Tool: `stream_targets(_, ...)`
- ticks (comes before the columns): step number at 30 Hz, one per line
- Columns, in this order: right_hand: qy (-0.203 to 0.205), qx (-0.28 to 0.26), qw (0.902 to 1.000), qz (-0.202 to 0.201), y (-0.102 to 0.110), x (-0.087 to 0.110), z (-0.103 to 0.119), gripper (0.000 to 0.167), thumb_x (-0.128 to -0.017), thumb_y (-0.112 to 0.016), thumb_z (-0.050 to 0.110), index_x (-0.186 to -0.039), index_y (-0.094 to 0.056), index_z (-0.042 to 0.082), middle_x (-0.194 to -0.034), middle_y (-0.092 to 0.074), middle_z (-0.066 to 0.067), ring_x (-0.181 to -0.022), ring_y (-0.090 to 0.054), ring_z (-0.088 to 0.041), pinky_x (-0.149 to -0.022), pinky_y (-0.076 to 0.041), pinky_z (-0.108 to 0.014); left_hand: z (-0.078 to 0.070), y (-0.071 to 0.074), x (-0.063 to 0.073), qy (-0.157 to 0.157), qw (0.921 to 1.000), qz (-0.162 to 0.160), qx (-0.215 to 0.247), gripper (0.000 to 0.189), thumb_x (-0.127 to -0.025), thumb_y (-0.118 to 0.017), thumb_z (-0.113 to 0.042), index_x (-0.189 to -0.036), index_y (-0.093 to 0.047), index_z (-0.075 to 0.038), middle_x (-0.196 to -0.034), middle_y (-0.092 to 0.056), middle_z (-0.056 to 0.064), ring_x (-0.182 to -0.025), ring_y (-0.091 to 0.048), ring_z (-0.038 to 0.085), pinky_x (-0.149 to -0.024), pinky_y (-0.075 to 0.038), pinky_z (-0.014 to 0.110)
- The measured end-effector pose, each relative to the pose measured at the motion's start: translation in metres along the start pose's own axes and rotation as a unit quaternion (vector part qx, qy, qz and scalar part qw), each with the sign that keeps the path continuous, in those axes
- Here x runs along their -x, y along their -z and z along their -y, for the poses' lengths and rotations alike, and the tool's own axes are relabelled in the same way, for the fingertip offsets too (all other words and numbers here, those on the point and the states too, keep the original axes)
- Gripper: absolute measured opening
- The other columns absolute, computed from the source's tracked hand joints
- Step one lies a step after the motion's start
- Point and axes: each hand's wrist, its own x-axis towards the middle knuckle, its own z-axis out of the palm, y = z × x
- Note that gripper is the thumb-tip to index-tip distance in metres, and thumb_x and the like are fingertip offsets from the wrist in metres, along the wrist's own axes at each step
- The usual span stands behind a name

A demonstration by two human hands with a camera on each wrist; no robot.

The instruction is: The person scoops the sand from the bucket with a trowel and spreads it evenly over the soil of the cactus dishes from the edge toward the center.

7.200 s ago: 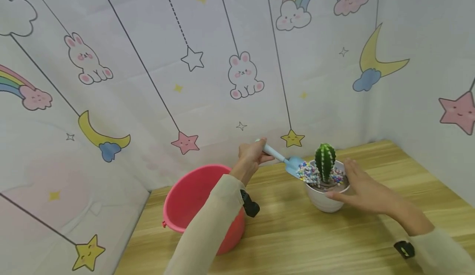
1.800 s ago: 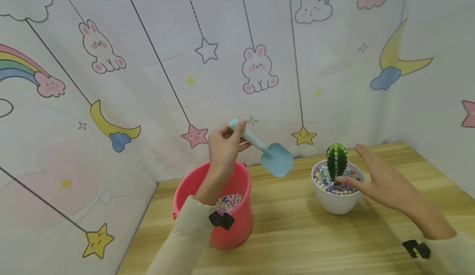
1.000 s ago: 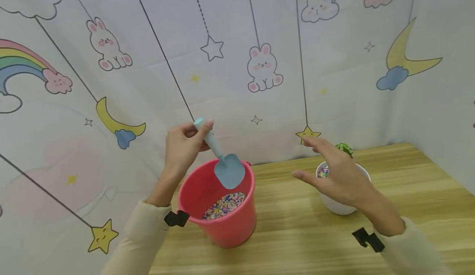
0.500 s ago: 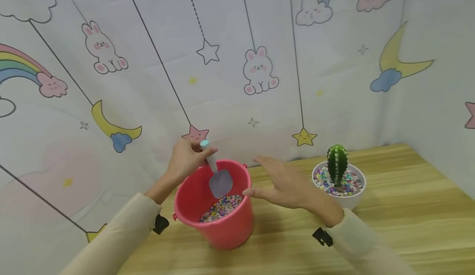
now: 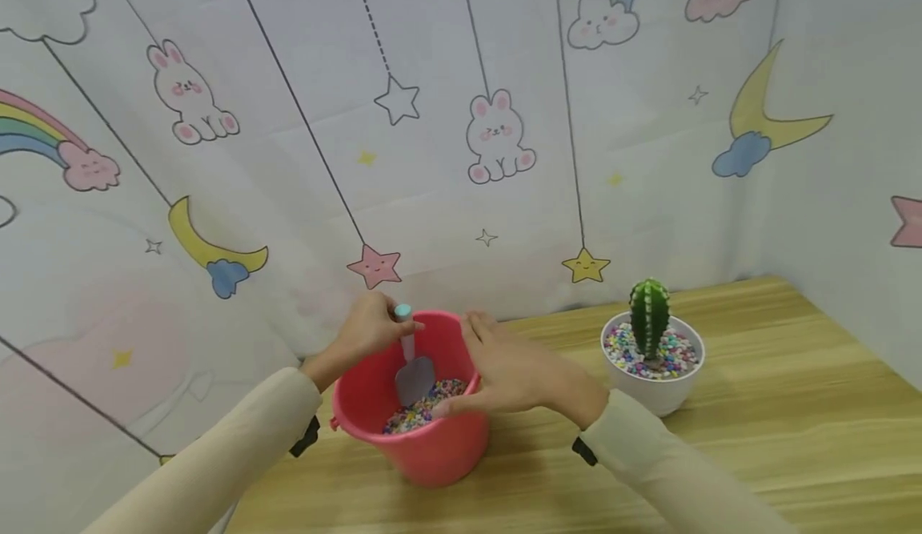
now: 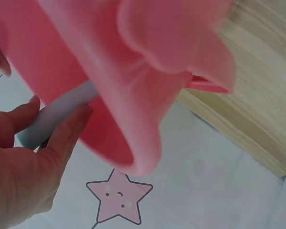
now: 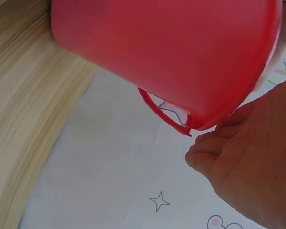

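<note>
My left hand [image 5: 363, 331] pinches the handle of a small light-blue shovel [image 5: 415, 382] inside a pink-red bucket [image 5: 441, 455]. The blade points down, its lower edge at the colourful beads [image 5: 412, 418] in the bucket. In the left wrist view, thumb and fingers hold the grey-looking handle [image 6: 62, 112], while the bucket wall hides the blade. My right hand [image 5: 515, 370] lies at the bucket's right rim, fingers extended and thumb over the near edge. From the right wrist view, its fingers [image 7: 214, 148] are beside the rim.
Right of the bucket, a white pot [image 5: 651, 394] holds a green cactus [image 5: 650, 322] with coloured beads around its base. Both containers stand on a wooden table [image 5: 778, 438]. A white patterned cloth [image 5: 446, 214] hangs behind the table.
Earlier, the shovel put beads into the pot, with my right hand at the pot. Since then, my left hand has brought the shovel left and down into the bucket; my right hand has moved to its rim.
</note>
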Motion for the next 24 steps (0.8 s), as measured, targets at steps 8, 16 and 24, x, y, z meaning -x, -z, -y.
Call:
stream_targets(8, -0.009, 0.010, 0.9999, 0.010, -0.008, -0.002, -0.001, 0.134, -0.081, -0.048, 0.096, -0.169, 0.000, 0.008, -0.179, 0.003, -0.011, -0.167, 0.001, -0.033, -0.134, -0.026, -0.049, -0.010, -0.001, -0.011, 0.000, 0.9991, 0.026, -0.035, 0.024, -0.091, -0.084, -0.023, -0.083, -0.074, -0.002, -0.068, -0.056, 0.001, -0.065, -0.051, 0.013, -0.055, -0.042, 0.021)
stream_targets(16, -0.007, -0.005, 0.9999, 0.006, -0.011, -0.003, -0.001, 0.132, -0.082, -0.049, 0.095, -0.169, 0.000, 0.009, -0.179, 0.004, -0.010, -0.167, 0.002, -0.033, -0.133, -0.029, -0.050, -0.014, -0.009, -0.018, -0.037, 0.9946, 0.050, -0.083, 0.025, -0.089, -0.086, -0.021, -0.090, -0.072, -0.001, -0.077, -0.065, 0.006, -0.069, -0.055, 0.015, -0.059, -0.046, 0.021)
stream_targets(24, -0.003, 0.003, 1.0000, 0.002, -0.012, -0.002, 0.000, 0.133, -0.081, -0.048, 0.096, -0.169, 0.000, 0.008, -0.179, 0.005, -0.010, -0.167, 0.001, -0.032, -0.134, -0.029, -0.048, -0.012, -0.017, -0.020, -0.056, 0.9936, 0.067, -0.072, 0.023, -0.087, -0.085, -0.018, -0.079, -0.071, -0.002, -0.067, -0.056, 0.000, -0.061, -0.048, 0.012, -0.054, -0.040, 0.020)
